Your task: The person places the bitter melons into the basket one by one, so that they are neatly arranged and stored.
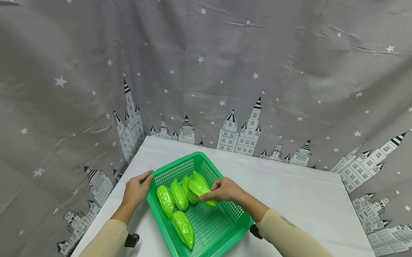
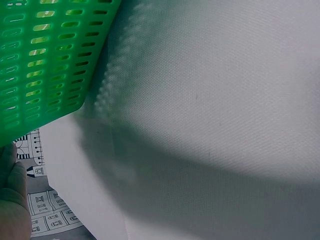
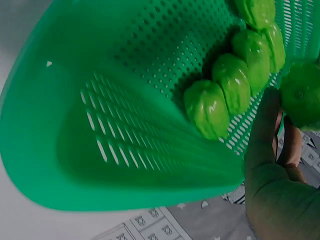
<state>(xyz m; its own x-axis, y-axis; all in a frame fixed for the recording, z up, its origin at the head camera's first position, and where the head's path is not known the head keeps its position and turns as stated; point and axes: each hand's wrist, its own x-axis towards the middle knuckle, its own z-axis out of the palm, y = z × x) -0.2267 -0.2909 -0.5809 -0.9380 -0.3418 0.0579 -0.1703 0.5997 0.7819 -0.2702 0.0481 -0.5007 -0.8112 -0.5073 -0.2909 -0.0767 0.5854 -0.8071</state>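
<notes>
A green plastic basket [image 1: 162,232] with slotted walls stands on the white table, holding several glossy bright-green bitter melons [image 1: 166,201]. Over its right side, my right hand [image 1: 226,189] pinches one bitter melon [image 1: 196,188] between thumb and fingers; this melon overlaps others behind it in the head view. The right wrist view shows the held melon [image 3: 302,95] at its right edge, above a row of melons [image 3: 207,107]. At the basket's far left corner, my left hand [image 1: 135,190] touches the outer rim with extended fingers. One melon [image 1: 183,229] lies apart, nearer the front.
White cloth covers the table [image 1: 292,201], which stretches to the right of the basket. A grey curtain [image 1: 224,66] printed with stars and castles hangs behind and along the sides. Dark wrist-camera mounts [image 1: 131,240] sit under both sleeves.
</notes>
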